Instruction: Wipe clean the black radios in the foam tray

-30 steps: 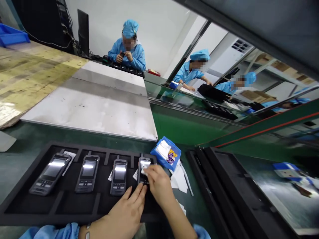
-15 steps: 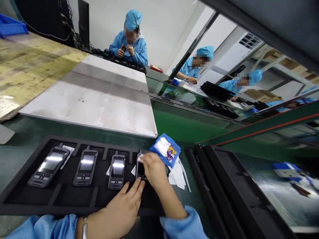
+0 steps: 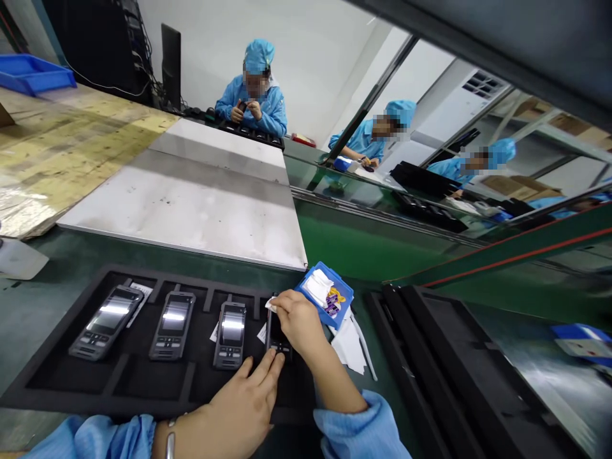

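Right hand [image 3: 299, 322] pinches small white wipe [image 3: 271, 305], presses it on top of fourth phone [image 3: 276, 335] in black tray [image 3: 71, 376]. Left hand [image 3: 243, 405] open, fingertips holding phone's bottom end. Three more phones lie left. Blue wipe box [image 3: 327, 294] just beside.

I can't read any words or numbers here. The blue packet [image 3: 326, 294] just beside the black tray [image 3: 57, 376] has a colorful picture, but its print is too small.
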The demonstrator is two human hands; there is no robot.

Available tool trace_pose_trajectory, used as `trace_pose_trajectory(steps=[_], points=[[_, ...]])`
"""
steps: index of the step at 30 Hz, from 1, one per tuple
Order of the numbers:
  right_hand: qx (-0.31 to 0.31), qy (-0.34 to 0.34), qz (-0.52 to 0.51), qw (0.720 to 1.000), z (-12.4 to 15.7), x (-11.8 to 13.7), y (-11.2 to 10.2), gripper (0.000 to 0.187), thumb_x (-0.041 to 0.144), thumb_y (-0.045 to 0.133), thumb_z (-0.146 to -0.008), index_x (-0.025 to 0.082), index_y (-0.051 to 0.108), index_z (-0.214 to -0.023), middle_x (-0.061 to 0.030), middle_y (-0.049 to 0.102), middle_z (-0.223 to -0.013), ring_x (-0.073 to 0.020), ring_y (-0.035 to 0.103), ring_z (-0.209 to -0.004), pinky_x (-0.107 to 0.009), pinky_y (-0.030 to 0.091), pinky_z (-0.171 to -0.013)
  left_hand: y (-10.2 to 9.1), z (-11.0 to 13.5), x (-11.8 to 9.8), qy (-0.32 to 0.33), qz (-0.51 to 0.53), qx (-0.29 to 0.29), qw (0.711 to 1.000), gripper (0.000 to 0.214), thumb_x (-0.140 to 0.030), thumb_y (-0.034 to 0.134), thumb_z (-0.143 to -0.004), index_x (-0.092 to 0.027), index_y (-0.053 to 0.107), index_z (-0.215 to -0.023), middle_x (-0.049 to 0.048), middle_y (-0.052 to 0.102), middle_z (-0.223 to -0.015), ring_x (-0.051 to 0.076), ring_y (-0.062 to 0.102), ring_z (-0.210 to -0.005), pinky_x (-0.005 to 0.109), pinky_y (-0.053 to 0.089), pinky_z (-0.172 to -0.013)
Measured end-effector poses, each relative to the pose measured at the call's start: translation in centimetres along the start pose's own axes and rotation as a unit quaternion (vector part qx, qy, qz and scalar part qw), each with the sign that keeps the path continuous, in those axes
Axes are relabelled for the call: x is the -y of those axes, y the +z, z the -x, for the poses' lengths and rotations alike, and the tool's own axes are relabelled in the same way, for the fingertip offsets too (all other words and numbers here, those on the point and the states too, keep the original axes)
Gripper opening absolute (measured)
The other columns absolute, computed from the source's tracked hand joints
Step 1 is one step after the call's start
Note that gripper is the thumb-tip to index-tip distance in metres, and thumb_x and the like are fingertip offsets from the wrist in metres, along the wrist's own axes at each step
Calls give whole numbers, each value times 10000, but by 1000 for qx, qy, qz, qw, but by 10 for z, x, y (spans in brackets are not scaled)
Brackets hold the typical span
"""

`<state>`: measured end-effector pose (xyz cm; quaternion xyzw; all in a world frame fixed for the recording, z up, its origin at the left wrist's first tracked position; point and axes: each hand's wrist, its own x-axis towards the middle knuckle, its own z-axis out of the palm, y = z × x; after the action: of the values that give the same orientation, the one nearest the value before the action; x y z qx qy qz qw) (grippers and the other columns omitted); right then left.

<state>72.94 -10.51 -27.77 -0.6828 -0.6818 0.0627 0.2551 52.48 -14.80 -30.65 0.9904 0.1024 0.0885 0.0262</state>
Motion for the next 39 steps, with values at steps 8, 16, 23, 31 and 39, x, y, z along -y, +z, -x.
trace_pose_trajectory(steps=[8, 16, 23, 31, 39], points=[[-47, 41, -23, 998, 46, -19, -14, 231, 135, 510, -901, 198, 731, -899, -61, 694, -920, -180, 673, -841, -302, 551, -788, 6, 0, -1, -12, 28, -10, 999, 461, -339, 479, -940, -46, 615, -1270, 212, 324, -1553, 347, 250, -1452, 448, 394, -992], [-41, 41, -49, 997, 59, 8, -4, 249, 111, 498, -907, 198, 731, -905, -59, 672, -889, -175, 651, -825, -289, 541, -755, 2, -4, 2, -3, 36, 2, 999, 475, -343, 457, -951, -40, 600, -1287, 212, 363, -1533, 338, 305, -1426, 453, 410, -982], [-30, 27, -32, 999, 26, 13, 2, 250, 102, 505, -894, 191, 739, -878, -66, 674, -883, -194, 639, -847, -312, 526, -782, -1, -3, 2, -7, 38, 5, 999, 516, -402, 441, -963, -31, 596, -1286, 216, 341, -1543, 346, 298, -1425, 451, 396, -989], [-34, 13, -34, 999, 31, 1, -4, 250, 127, 501, -896, 200, 739, -874, -69, 684, -880, -188, 648, -835, -317, 536, -774, 1, 0, 0, -6, 38, -4, 999, 505, -391, 438, -971, -24, 601, -1278, 226, 327, -1547, 353, 264, -1442, 455, 371, -1008], [-47, 13, -24, 999, 64, 3, -3, 254, 120, 488, -910, 211, 724, -926, -59, 678, -914, -181, 642, -850, -311, 535, -768, 1, 1, 1, -9, 56, -1, 998, 475, -333, 429, -963, -30, 599, -1287, 211, 355, -1537, 335, 268, -1444, 452, 358, -1029]])
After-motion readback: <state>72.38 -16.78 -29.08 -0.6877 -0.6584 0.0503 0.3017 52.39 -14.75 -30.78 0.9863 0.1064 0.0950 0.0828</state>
